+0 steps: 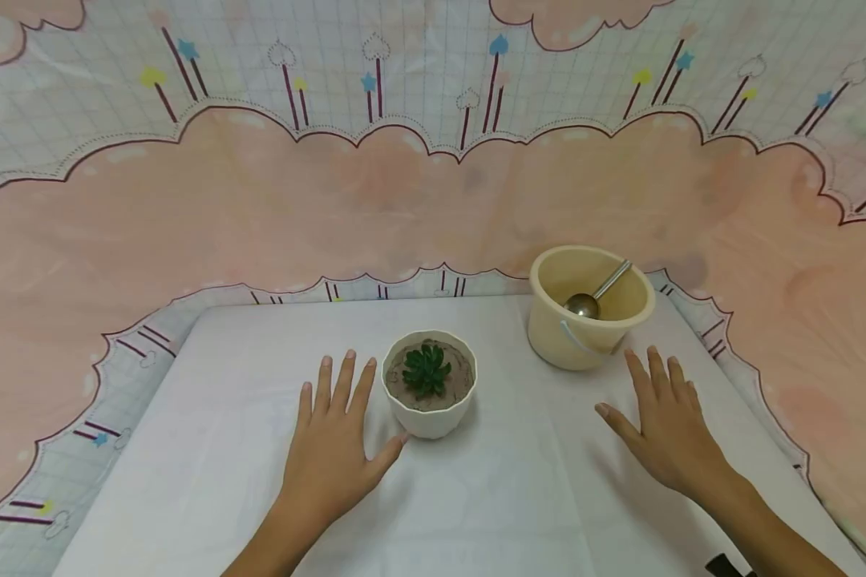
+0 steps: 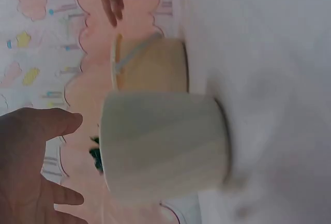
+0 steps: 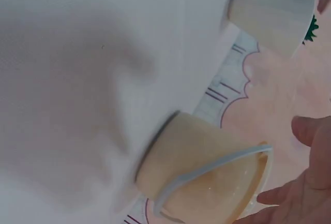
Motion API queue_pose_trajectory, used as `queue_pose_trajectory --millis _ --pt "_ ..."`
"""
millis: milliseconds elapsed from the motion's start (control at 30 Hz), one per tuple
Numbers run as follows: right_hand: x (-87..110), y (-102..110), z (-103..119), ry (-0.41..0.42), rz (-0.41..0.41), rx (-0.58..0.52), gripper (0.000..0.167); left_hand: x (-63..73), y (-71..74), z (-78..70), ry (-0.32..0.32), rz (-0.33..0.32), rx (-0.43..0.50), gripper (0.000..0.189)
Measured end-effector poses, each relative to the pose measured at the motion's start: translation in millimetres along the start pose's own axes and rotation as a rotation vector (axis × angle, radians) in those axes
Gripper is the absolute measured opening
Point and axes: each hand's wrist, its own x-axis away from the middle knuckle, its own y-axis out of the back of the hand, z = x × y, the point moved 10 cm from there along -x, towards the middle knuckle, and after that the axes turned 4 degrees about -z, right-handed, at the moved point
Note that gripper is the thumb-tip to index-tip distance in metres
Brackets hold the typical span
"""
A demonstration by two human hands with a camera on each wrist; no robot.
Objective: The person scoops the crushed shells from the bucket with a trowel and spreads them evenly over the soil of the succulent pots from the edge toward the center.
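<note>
A white pot [image 1: 433, 422] holds a green succulent [image 1: 426, 369] set in grey-brown soil, near the middle of the white table. My left hand [image 1: 335, 449] is just left of the pot, fingers spread and straight, gripping nothing; its thumb tip is close to the pot's lower side, and I cannot tell whether they touch. To the right, my right hand [image 1: 667, 433] hovers with straight fingers in front of a cream bucket [image 1: 559, 332], holding nothing. Inside the bucket leans a metal ladle or scoop [image 1: 611, 280], its round bowl down and handle against the rim. A pale handle [image 3: 207, 169] hangs along the bucket's side.
The white-covered table [image 1: 209, 449] reaches back to a pink and white patterned cloth [image 1: 332, 208], which also shows past both sides. A small black object [image 1: 723, 566] shows at the bottom by my right forearm.
</note>
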Motion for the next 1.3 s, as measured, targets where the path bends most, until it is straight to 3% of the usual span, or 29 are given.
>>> queue_pose_trajectory --millis 333,500,700,867,1033,1300 --pt "-23.7 31.7 16.3 0.051 -0.198 -0.154 0.071 -13.5 1.9 -63.7 -0.151 -0.06 0.084 0.092" --pt "-35.0 40.7 19.2 0.027 -0.241 -0.193 0.064 -20.1 0.6 -92.3 -0.221 -0.096 0.154 0.085" --pt "-46.3 49.0 13.4 -0.006 -0.288 -0.202 0.06 -38.0 -12.3 -128.3 -0.277 -0.073 0.249 0.079" --pt "-60.9 49.6 6.1 -0.041 -0.298 -0.239 0.06 -50.0 -23.5 -148.7 -0.27 -0.04 0.313 0.078" --pt "-80.6 55.3 0.7 -0.063 -0.312 -0.251 0.059 -61.4 -33.7 -159.3 -0.227 -0.017 0.38 0.076" --pt "-114.1 58.3 -3.6 -0.156 -0.172 -0.245 0.067 -92.3 -51.1 -165.4 -0.15 -0.068 0.512 0.075"
